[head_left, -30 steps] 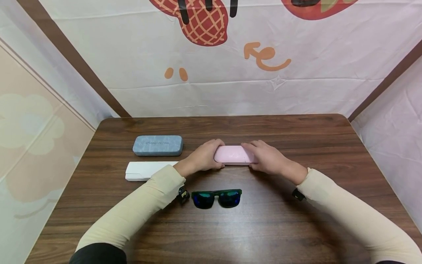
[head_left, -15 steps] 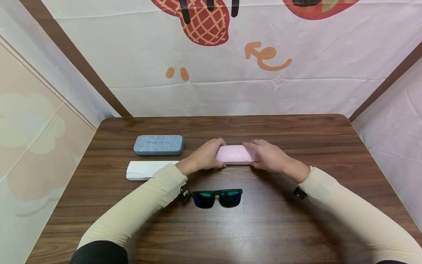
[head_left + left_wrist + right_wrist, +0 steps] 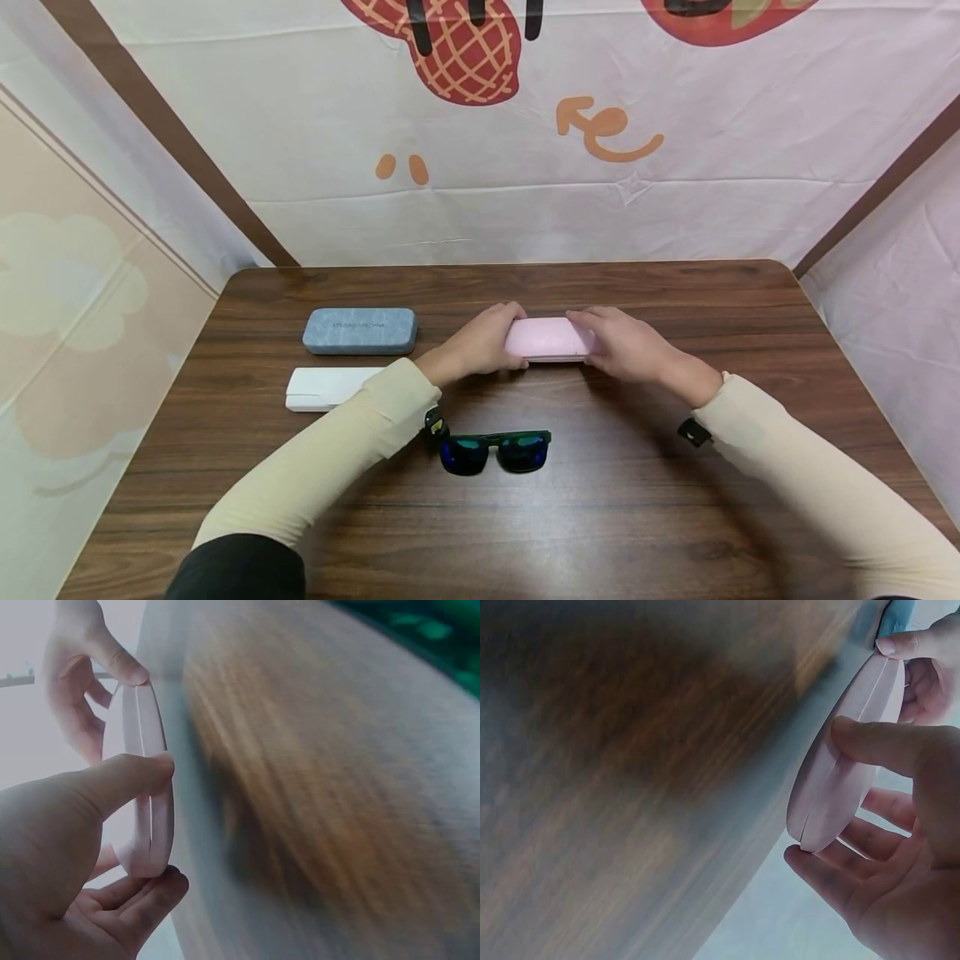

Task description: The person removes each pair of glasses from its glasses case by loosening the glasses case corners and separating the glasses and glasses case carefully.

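Observation:
Between both hands is a pink glasses case (image 3: 551,339), its lid closed along a seam that shows in both wrist views. The left hand (image 3: 483,340) grips its left end, thumb (image 3: 142,774) on the near side across the seam. At the right end the right hand (image 3: 626,346) holds it the same way, thumb (image 3: 877,742) on the near side and fingers behind and at the end. Nearer the person lie dark sunglasses (image 3: 495,452) with blue-green lenses, close to the left wrist.
A blue hard case (image 3: 360,332) lies at the back left of the wooden table (image 3: 637,517). In front of it is a white case (image 3: 326,388), partly covered by the left forearm. A printed cloth (image 3: 525,217) hangs behind the table's far edge.
Both hands have moved slightly right and away from the person, carrying the pink glasses case along. The sunglasses and the other two cases stay where they were.

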The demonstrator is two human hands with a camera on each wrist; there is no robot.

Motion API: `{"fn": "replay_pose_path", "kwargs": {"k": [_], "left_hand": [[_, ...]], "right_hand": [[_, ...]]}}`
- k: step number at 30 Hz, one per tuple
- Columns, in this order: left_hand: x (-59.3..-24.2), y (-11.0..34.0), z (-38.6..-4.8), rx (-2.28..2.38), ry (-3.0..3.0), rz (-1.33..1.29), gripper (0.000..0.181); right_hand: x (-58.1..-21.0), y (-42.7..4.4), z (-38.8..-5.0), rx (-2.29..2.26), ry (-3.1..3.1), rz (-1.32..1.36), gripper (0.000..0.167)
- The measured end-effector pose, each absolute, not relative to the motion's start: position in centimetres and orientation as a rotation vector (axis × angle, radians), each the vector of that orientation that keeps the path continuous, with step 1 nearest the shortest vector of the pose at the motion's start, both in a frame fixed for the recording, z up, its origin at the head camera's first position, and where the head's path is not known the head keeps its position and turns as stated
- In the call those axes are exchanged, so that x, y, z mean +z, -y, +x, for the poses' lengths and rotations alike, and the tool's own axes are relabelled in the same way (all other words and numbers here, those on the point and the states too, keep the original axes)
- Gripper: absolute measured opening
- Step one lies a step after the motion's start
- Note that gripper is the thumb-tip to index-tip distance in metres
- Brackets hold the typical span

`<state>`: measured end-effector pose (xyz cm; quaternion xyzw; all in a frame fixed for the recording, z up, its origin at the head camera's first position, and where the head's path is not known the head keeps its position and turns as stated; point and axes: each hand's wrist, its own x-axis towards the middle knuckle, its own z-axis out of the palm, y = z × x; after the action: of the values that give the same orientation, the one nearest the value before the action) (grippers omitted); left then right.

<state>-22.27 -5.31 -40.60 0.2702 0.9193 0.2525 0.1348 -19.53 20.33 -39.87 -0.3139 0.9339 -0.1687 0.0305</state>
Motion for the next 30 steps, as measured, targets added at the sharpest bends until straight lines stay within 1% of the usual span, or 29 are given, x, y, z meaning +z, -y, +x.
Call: {"fn": "replay_pose_path", "kwargs": {"k": [13, 30], "left_hand": [[-38.9, 2.2, -24.1, 0.705, -2.697, 0.794, 0.063], [-38.1, -1.0, -25.9, 0.641, -2.751, 0.772, 0.066]], "right_hand": [[-38.5, -22.8, -20.9, -0.553, -2.894, -0.844, 0.067], [-38.1, -25.4, -22.5, -0.625, -2.899, -0.834, 0.066]]}}
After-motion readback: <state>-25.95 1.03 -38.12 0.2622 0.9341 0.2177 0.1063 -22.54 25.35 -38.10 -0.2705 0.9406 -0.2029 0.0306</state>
